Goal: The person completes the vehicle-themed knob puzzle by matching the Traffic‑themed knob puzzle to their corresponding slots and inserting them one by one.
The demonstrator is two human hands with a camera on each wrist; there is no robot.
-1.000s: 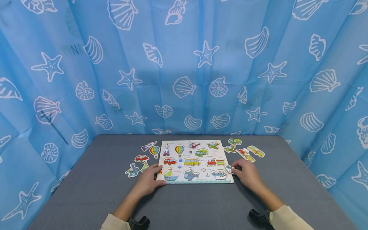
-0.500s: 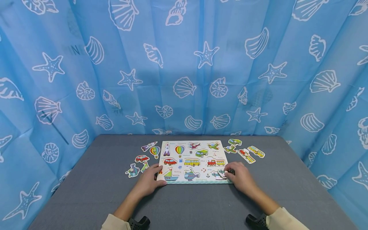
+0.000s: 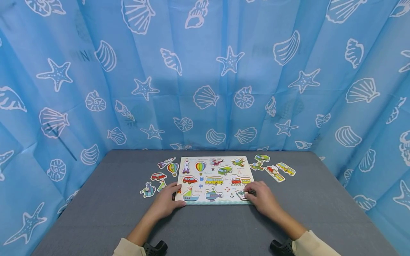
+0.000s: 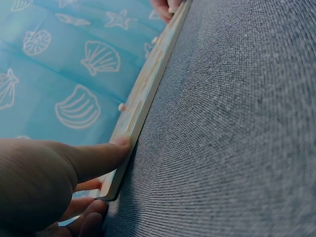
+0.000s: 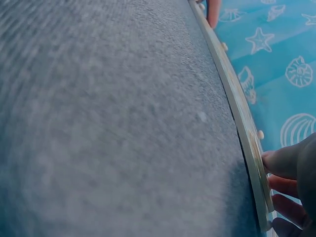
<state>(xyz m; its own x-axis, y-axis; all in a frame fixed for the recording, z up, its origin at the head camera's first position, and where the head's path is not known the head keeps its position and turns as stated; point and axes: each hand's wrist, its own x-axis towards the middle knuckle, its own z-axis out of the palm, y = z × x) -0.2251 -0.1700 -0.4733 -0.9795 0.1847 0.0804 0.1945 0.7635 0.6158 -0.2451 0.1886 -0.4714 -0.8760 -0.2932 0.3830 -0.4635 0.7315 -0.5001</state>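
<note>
A white puzzle board (image 3: 221, 201) with vehicle pictures lies flat on the grey table. My left hand (image 3: 165, 201) grips its left edge, the thumb (image 4: 106, 159) on the near side and the other fingers around the corner. At the lower right corner, my right hand (image 3: 263, 196) pinches a ship puzzle piece (image 3: 241, 195) over the ship picture. The piece is mostly hidden by the fingers. Seen edge-on in the right wrist view, the ship piece lies against the board (image 5: 237, 106), and whether it sits level in its recess I cannot tell.
Left of the board lie loose pieces: a rocket (image 3: 166, 162), a balloon (image 3: 173, 169), a red car (image 3: 158, 176), a submarine (image 3: 147, 190) and a partly hidden sailboat (image 3: 161, 185). On the right are a green truck (image 3: 262, 158), a plane (image 3: 256, 166), a train (image 3: 274, 173) and a bus (image 3: 285, 168).
My right hand has carried the ship piece leftward from beside the board's right edge onto the lower right ship picture. The left hand has stayed on the board's edge.
</note>
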